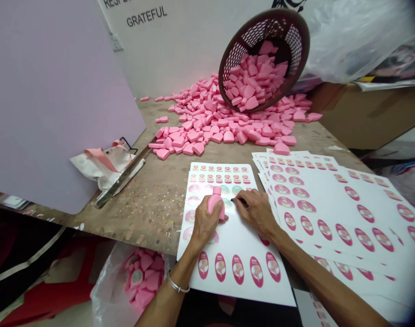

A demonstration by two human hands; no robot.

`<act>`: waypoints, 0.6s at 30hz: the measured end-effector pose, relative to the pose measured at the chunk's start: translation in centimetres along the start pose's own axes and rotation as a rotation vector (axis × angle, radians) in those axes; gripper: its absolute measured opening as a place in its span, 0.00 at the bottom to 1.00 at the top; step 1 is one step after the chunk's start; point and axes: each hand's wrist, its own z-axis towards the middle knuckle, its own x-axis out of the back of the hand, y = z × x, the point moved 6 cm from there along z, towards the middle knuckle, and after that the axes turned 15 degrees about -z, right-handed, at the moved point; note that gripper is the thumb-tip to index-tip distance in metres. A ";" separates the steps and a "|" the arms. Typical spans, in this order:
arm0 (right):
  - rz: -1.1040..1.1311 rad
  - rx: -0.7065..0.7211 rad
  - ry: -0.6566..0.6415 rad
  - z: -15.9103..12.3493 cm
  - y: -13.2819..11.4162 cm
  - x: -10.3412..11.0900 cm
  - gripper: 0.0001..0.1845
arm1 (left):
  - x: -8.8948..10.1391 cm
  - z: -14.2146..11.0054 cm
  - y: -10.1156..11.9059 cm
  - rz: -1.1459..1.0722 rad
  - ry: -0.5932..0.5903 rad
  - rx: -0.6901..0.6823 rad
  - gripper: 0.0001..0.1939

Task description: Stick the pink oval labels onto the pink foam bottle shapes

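My left hand is closed round a small pink toy bottle, its neck pointing away from me. It rests over a white sticker sheet printed with pink, green and red labels. Just to the right, my right hand is pinched on a small dark pointed tool. The tool's tip is at the green oval stickers on the sheet; most of it is hidden by the fingers, so its kind does not show.
Behind the sheet lies a heap of pink bottles, with a tipped brown basket spilling more. Stacked sticker sheets spread to the right. A plastic bag of pink pieces hangs below the table edge. A lilac panel stands left.
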 end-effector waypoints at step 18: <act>0.508 -0.353 0.111 -0.5 1.4 2.6 0.14 | 0.5 -0.3 -0.2 -0.245 0.042 0.054 0.27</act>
